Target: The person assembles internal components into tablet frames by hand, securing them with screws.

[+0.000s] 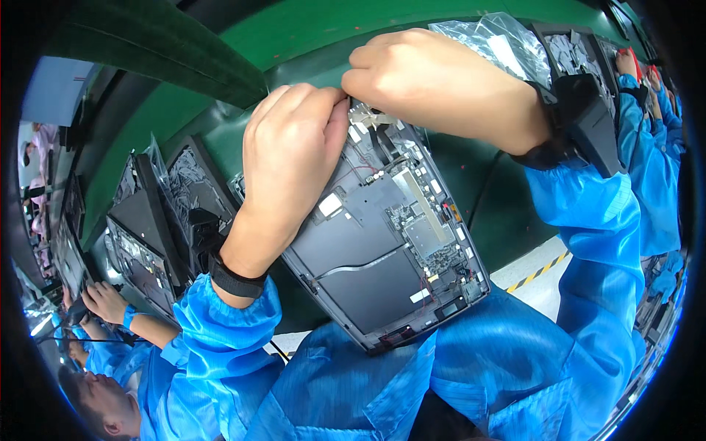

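An opened tablet (343,209) lies tilted in front of me, its near edge by my lap. Inside it are a flat black battery (368,290), a circuit board (426,235) with a silver shield, thin red wires and a grey ribbon cable (360,266). My left hand (288,147) is closed over the tablet's far left corner. Its fingertips meet those of my right hand (401,70), which is curled shut at the same far edge. Whatever the fingers pinch is hidden behind the knuckles. Each wrist wears a black strap.
Black trays of small grey parts (193,176) stand to the left, another tray (570,55) at the far right beside clear plastic bags (493,40). A second opened tablet (143,268) lies left, near a co-worker's hand (105,301). A green post (169,51) rises at the far left.
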The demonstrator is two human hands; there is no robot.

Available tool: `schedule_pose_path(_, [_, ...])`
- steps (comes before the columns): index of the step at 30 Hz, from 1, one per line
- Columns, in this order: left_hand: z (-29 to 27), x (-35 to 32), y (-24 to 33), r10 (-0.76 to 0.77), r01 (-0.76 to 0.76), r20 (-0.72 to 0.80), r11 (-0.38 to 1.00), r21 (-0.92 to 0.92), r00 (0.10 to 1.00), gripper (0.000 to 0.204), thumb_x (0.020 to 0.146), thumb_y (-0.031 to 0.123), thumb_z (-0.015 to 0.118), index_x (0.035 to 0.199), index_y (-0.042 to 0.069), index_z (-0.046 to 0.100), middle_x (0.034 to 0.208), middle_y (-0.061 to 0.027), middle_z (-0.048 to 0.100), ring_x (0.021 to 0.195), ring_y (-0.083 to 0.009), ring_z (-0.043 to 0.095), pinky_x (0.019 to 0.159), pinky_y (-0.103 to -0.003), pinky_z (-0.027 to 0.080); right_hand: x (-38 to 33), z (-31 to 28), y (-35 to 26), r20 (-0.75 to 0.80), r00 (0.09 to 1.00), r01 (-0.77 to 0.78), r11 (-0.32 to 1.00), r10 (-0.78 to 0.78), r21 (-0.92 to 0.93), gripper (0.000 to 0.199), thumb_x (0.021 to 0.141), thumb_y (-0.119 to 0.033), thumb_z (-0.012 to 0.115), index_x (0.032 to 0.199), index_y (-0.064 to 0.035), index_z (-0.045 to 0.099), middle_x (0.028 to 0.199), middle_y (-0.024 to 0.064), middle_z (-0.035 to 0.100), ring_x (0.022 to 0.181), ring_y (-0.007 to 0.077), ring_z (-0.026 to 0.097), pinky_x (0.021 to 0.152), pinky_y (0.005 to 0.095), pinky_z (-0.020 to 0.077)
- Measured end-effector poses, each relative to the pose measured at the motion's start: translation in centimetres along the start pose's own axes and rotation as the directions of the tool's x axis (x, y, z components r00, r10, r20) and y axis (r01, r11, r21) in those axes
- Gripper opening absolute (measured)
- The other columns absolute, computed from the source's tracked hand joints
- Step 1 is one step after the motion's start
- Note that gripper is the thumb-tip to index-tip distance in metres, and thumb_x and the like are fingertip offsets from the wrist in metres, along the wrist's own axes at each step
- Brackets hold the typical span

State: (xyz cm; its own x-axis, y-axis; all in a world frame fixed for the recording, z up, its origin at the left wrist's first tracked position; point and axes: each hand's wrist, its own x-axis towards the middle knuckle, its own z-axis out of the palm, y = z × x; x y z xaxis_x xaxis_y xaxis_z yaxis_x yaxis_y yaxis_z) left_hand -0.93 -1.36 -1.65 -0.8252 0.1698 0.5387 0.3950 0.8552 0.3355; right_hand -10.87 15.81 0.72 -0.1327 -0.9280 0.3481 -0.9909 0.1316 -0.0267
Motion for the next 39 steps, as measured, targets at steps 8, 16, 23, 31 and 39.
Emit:
schedule_pose_path(8, [-1.1, -1.4, 0.7, -0.102, 0.101, -0.011, 0.993, -0.066, 0.995, 0.021, 0.078, 0.004, 0.07, 0.098, 0.002, 0.067, 0.09, -0.0136, 0.064, 0.084, -0.031, 0.06, 0.074, -0.038, 0.049, -2.0, -1.1, -3.3, -0.237, 0.968, -0.034, 0.984, 0.076, 0.175, 0.025, 0.067, -0.009, 0.074, 0.09, -0.0037, 0.065, 0.1, 0.0079, 0.063, 0.097, 0.0286, 0.06, 0.081, 0.0379, 0.0505])
schedule_pose_path(16, [-5.1, -5.9, 3.6, -0.101, 0.101, -0.003, 0.994, 0.034, 0.995, 0.021, 0.074, 0.006, 0.074, 0.094, 0.005, 0.069, 0.09, -0.0087, 0.062, 0.085, -0.0274, 0.057, 0.074, -0.036, 0.046, -4.3, -1.2, -7.8, 0.019, 0.969, -0.241, 0.933, 0.245, 0.268, 0.033, 0.065, -0.008, 0.078, 0.096, -0.0073, 0.065, 0.129, 0.0105, 0.055, 0.128, 0.0351, 0.044, 0.1, 0.0464, 0.0393])
schedule_pose_path(23, [-5.0, -5.8, 5.6, -0.15, 0.18, 0.17, 0.967, -0.178, 0.974, 0.022, 0.073, 0.005, 0.076, 0.093, 0.003, 0.069, 0.09, -0.0083, 0.065, 0.082, -0.0223, 0.059, 0.073, -0.031, 0.047, -4.9, -1.3, -7.8, -0.064, 0.947, -0.265, 0.88, 0.314, 0.394, 0.032, 0.063, -0.005, 0.079, 0.091, -0.0059, 0.065, 0.125, 0.0136, 0.06, 0.127, 0.0387, 0.047, 0.101, 0.046, 0.0396])
schedule_pose_path(31, [-4.1, -1.1, 4.2, -0.449, 0.615, 0.422, 0.522, -0.591, 0.788, 0.015, 0.091, 0.005, 0.065, 0.105, -0.001, 0.068, 0.09, -0.0026, 0.068, 0.075, -0.0029, 0.059, 0.065, -0.016, 0.046, -6.7, -0.5, -6.3, -0.37, 0.922, 0.082, 0.991, -0.115, -0.105, 0.035, 0.067, -0.006, 0.074, 0.102, -0.0042, 0.068, 0.111, 0.0121, 0.069, 0.091, 0.0254, 0.064, 0.07, 0.0324, 0.0506])
schedule_pose_path(39, [-3.0, 1.7, 0.9, -0.377, 0.505, 0.344, 0.729, -0.462, 0.86, 0.022, 0.094, 0.013, 0.062, 0.109, -0.002, 0.069, 0.098, -0.0051, 0.071, 0.084, -0.007, 0.062, 0.075, -0.02, 0.048, -5.4, -0.6, -5.2, -0.387, 0.917, -0.006, 0.967, -0.096, -0.254, 0.034, 0.068, -0.01, 0.069, 0.101, -0.0018, 0.07, 0.105, 0.0103, 0.071, 0.072, 0.0172, 0.063, 0.055, 0.0254, 0.0415])
